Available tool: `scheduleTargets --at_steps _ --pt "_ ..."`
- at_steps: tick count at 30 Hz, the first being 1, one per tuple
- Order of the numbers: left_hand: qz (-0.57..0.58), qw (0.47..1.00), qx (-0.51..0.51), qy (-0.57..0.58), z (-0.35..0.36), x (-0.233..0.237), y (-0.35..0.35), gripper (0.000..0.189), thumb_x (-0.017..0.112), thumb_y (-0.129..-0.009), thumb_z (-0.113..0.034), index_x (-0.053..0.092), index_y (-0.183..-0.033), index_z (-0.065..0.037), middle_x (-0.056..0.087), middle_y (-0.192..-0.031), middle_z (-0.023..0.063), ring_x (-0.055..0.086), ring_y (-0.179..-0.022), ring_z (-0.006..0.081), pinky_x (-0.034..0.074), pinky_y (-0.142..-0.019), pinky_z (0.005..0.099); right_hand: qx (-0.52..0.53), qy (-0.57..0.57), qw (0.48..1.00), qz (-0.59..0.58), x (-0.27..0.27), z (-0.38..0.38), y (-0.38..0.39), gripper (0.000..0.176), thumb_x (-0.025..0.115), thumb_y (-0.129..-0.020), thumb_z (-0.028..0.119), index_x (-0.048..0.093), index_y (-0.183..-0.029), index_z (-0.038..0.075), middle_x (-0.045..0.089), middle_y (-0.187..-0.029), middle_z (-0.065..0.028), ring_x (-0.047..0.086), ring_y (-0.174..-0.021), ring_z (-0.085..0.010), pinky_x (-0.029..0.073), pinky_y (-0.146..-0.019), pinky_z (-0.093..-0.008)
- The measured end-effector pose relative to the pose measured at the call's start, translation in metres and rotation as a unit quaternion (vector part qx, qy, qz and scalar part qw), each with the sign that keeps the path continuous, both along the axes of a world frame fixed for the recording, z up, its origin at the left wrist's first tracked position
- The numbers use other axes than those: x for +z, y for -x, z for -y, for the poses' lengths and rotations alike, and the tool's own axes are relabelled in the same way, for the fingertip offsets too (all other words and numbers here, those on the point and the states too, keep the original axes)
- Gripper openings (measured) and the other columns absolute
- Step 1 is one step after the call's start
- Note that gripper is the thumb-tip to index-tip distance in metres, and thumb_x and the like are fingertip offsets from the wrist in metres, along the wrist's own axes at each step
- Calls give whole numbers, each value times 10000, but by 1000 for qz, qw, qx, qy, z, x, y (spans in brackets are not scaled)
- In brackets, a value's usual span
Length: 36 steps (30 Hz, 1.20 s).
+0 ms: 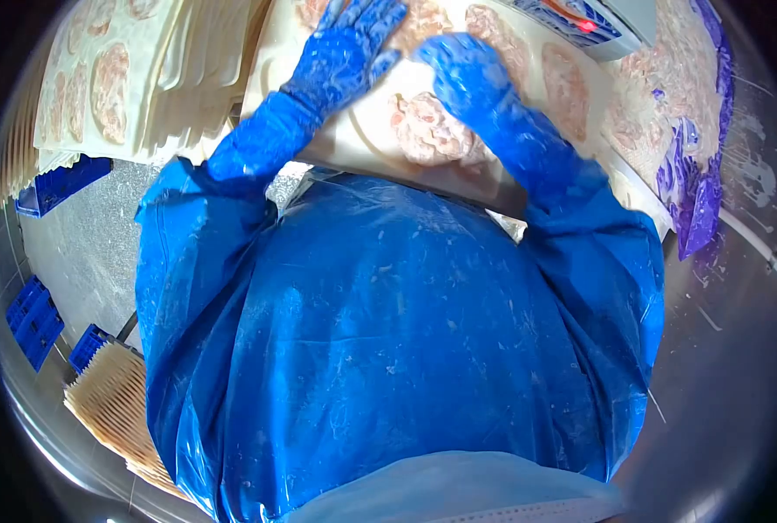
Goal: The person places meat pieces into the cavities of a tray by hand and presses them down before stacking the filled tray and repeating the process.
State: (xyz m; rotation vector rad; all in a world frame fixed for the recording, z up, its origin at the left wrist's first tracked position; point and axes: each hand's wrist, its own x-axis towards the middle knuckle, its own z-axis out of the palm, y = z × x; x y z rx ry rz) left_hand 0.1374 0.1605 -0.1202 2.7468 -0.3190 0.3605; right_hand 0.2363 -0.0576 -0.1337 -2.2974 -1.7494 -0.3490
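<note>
A white mould tray (371,135) with oval hollows lies in front of me. Pinkish chopped meat fills several of its hollows. My left hand (343,54), in a smeared blue glove, rests on the tray's far left part with its fingers stretched and apart. Close to the middle, my right hand (471,80) has its fingers curled in; what they may hold is hidden. Just below it sits a loose mound of chopped meat (432,131) over a near hollow. Another meat portion (565,87) lies flat in the hollow to the right.
Stacked white trays (179,78) stand at the left, the outermost with meat ovals (111,91). A large meat heap (654,96) with purple plastic film (698,200) lies at the right. A box-like device (610,26) stands at the far edge. Blue crates (35,322) are lower left.
</note>
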Motion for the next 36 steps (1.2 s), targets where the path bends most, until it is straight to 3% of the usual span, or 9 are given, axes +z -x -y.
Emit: scheduleTargets --at_steps 10,14,19,22,29,30,31,33,36 --pt "-4 999 -36 29 13 -9 -16 612 549 -999 -312 407 -1525 -35 335 -1603 236 270 -1510 396 196 -1223 535 -3 -101 984 -146 0 35 -7 374 632 -948 136 630 -1322 126 663 -1295 -90 649 -1149 -287 499 -1013 -439" --pt "51 981 -25 186 31 14 19 384 674 -975 -316 651 -1284 -88 680 -1228 144 633 -1167 280 493 -1006 406 -97 -186 900 -381 29 62 31 306 712 -932 191 651 -1212 85 680 -1211 -86 672 -1064 -293 528 -941 -406" --pt "-23 1000 21 0 66 6 60 368 700 -906 -259 629 -1228 -96 645 -1195 140 601 -1125 340 438 -1039 450 -126 69 971 -190 16 56 61 343 751 -902 199 643 -1204 79 662 -1204 -92 658 -1021 -196 557 -855 -352" --pt "-133 978 -34 159 51 17 51 305 670 -942 -220 609 -1207 -81 649 -1195 131 615 -1133 297 463 -1005 434 -126 -90 902 -402 1 75 45 422 750 -882 302 667 -1220 64 680 -1162 -165 657 -1087 -320 509 -971 -406" --pt "-205 849 -28 487 69 43 73 601 690 -972 -218 435 -1490 -54 607 -1328 139 605 -1141 225 483 -1031 353 -61 -270 630 -725 58 23 56 253 599 -998 171 626 -1203 24 669 -1139 -100 641 -1018 -202 533 -882 -365" --pt "-208 867 -38 450 67 36 71 569 698 -971 -220 475 -1463 -41 626 -1285 149 611 -1125 215 497 -1018 363 -58 -268 631 -726 65 14 58 253 599 -998 171 626 -1203 24 669 -1139 -100 641 -1018 -202 533 -882 -365" --pt "-201 844 -27 496 67 25 70 508 700 -973 -231 525 -1408 -36 647 -1260 127 617 -1109 190 496 -1001 338 -32 -187 867 -462 76 7 56 257 588 -1018 193 624 -1205 20 663 -1139 -87 639 -993 -170 532 -863 -323" --pt "-187 812 2 553 54 21 71 392 682 -988 -234 602 -1311 -26 678 -1202 95 625 -1079 154 496 -980 307 -17 -255 591 -765 75 -21 58 314 520 -1066 258 616 -1227 6 666 -1125 -80 635 -958 -126 520 -874 -271" --pt "-62 773 92 625 12 22 90 257 596 -1023 -120 636 -1262 -35 685 -1176 71 629 -1061 150 496 -982 284 -110 -283 571 -763 114 -47 80 334 506 -1075 269 624 -1219 -9 676 -1102 -65 634 -934 -114 516 -834 -268"
